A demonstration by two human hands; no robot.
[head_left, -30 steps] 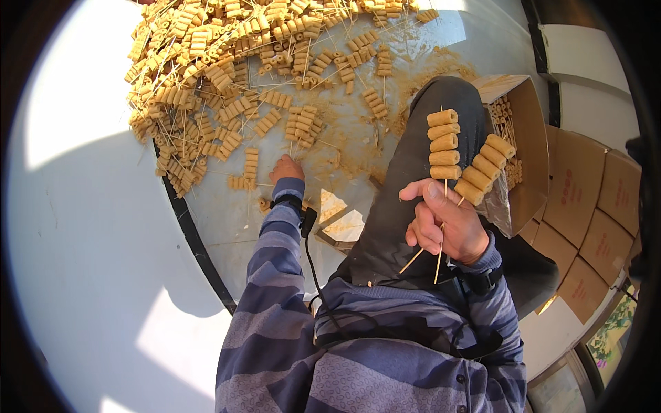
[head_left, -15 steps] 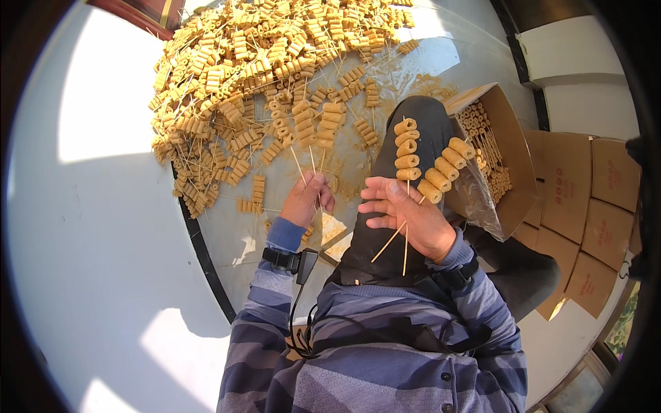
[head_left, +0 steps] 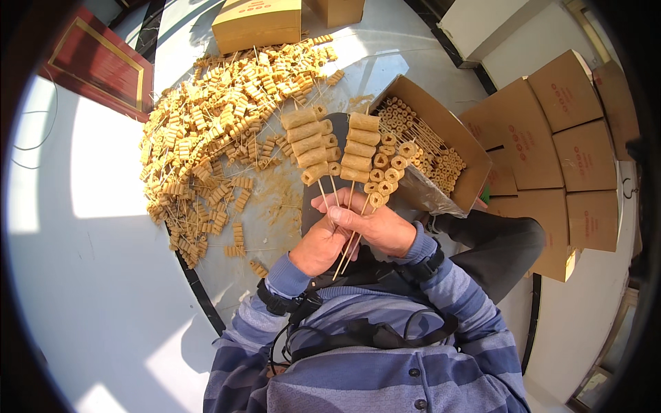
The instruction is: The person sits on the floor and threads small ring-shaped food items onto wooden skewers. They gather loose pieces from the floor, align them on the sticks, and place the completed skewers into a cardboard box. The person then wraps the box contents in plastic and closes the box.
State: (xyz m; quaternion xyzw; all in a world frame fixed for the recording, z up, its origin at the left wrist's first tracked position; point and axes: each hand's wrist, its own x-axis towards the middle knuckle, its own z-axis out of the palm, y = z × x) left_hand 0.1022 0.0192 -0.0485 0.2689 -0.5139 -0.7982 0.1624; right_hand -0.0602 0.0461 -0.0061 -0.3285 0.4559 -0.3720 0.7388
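Both my hands meet in front of my lap, fingers closed round thin sticks threaded with hollow tan rolls. From my left hand (head_left: 318,246) rise skewers of rolls (head_left: 305,142), their rolls fanned out and partly overlapping. My right hand (head_left: 383,227) grips two more skewers; one set of rolls (head_left: 359,146) shows its sides, the other (head_left: 385,173) its round open ends. The bare stick ends cross below my fingers. My right thumb lies over the sticks by the left hand, so which fingers pinch which stick is partly hidden.
A big heap of similar skewers (head_left: 213,124) covers the floor ahead and left. At my right knee an open cardboard box (head_left: 474,155) holds skewers in rows, with a clear plastic liner (head_left: 430,194). Closed cartons (head_left: 523,131) stand stacked at right; another carton (head_left: 258,26) sits beyond the heap.
My left hand has come from the heap with its skewers, right to my right hand, and the hands now touch. My right fingers have closed round their sticks. The view has shifted.
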